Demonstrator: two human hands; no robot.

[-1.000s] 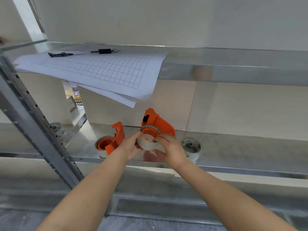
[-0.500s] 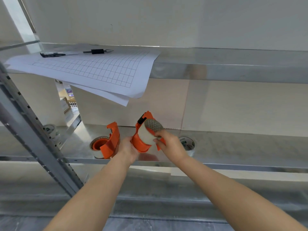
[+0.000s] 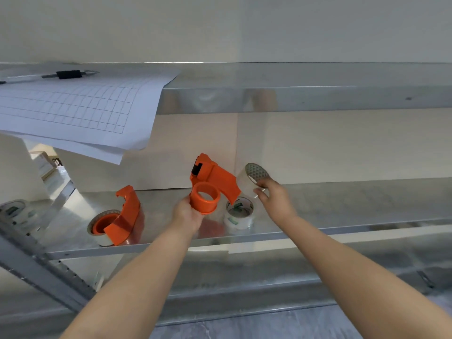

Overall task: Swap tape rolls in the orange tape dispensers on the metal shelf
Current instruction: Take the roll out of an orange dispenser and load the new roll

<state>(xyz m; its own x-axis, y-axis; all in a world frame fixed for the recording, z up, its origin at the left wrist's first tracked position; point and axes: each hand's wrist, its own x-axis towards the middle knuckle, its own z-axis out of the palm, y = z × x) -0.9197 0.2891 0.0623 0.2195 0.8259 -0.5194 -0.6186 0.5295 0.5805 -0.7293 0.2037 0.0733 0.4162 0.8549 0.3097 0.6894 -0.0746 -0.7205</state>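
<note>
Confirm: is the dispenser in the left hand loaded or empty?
Empty. The orange tape dispenser in the left hand shows a bare hub; the clear tape roll is off it, in the right hand.

Gridded paper sheets [image 3: 80,113], clipped pen [image 3: 69,74]

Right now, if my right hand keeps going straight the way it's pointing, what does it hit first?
Probably the back wall. The right hand, holding the clear tape roll, points up and away over the shelf; depth is unclear.
</note>
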